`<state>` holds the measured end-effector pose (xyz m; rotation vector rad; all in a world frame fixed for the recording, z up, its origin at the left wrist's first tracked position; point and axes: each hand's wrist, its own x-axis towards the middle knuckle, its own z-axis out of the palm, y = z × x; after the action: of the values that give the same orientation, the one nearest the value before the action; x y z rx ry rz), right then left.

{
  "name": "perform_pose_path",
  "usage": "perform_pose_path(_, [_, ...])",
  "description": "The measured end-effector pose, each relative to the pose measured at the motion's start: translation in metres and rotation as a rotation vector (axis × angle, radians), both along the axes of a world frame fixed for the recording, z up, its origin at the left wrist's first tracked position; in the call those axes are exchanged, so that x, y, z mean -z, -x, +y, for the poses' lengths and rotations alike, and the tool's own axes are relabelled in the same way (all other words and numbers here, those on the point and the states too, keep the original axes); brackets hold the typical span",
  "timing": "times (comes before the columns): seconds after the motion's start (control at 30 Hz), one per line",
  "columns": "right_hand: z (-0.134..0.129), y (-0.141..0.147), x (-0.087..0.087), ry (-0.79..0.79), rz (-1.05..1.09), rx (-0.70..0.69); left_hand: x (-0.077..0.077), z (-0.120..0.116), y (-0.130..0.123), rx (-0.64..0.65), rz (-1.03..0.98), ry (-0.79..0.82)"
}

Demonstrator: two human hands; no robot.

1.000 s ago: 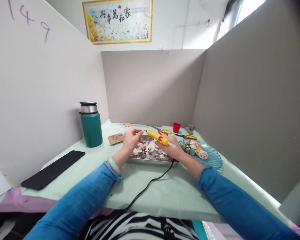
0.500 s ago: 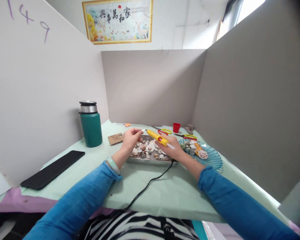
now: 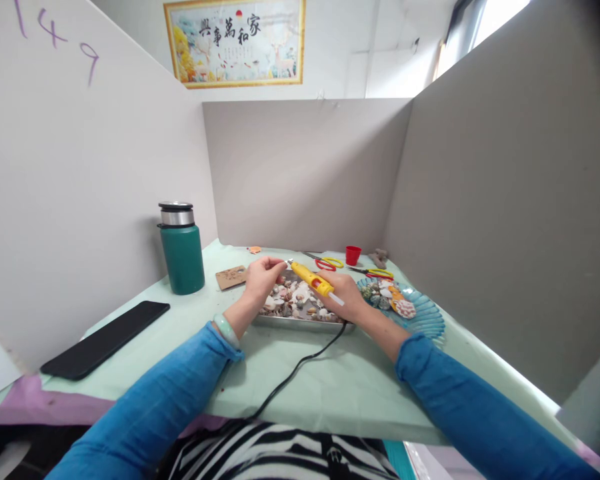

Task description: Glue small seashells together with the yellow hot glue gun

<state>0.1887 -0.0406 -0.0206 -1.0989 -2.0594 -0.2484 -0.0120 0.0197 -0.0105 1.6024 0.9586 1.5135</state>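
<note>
Glue gun: we see the yellow glue gun [image 3: 311, 278] in the right hand [image 3: 347, 295], whose fingers are wrapped round it.
Long axis: it runs aslant, from the pale glue stick [image 3: 337, 300] at the rear, just beside the right hand, forward and leftward to the nozzle [image 3: 291, 263].
Nozzle: it lies right at the left hand's fingertips, so that hand is the nearer one to it; whether it touches anything there we cannot tell.
Left hand: the left hand [image 3: 263, 275] is pinched, thumb against fingers, on what looks like a small pale piece [image 3: 287, 262], too small for us to name.
Shells: below and between both hands, the shells [image 3: 290, 298] lie in a metal tray [image 3: 300, 323].
Blue plate: just right of the right hand we see the blue plate [image 3: 433, 321], bearing more shells.
Cord: the black cord [image 3: 300, 366] runs from below the right hand towards us.
</note>
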Motion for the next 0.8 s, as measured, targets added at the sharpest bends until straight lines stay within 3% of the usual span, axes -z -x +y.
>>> perform_pose_path(0.6, [-0.0026,0.0005,-0.0015,0.019,-0.058,0.071,-0.0025,-0.0031,-0.0006,-0.040,0.008,0.010])
perform_pose_path(0.8, [0.0007,0.0011,-0.0039,0.119,-0.059,0.215,-0.0018,-0.0001,0.0019,-0.080,-0.018,0.022])
